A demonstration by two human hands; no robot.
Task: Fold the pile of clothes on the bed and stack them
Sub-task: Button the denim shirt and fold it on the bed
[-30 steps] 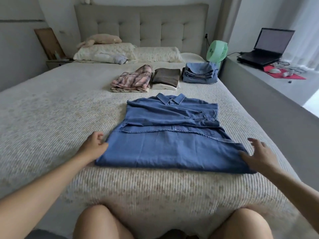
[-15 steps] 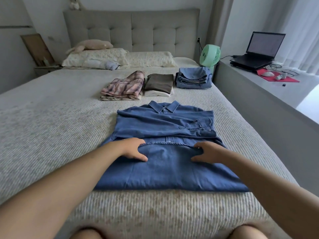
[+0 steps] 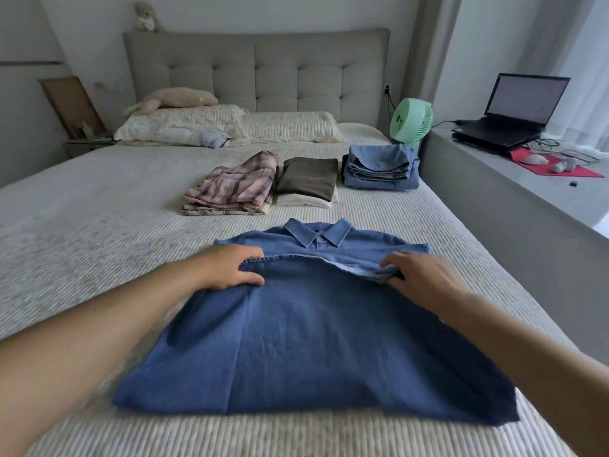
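Denim shirt [image 3: 309,338] mid-bed [image 3: 99,225], hem half folded toward collar | L hand [image 3: 230,267] & R hand [image 3: 418,275] both pinching hem edge | risk: uneven pull skews fold, R corner bunches

A wide bed [image 3: 99,225] with a ribbed pale cover stood against a grey tufted headboard [image 3: 257,70], two pillows [image 3: 230,128] lying at its head under plain white walls. To the right a grey desk [image 3: 527,206] ran alongside the bed, bearing an open laptop [image 3: 514,110] and a red mat [image 3: 557,166], with a green fan [image 3: 411,120] at its far end. Soft daylight came through sheer curtains [image 3: 586,61] on the right.
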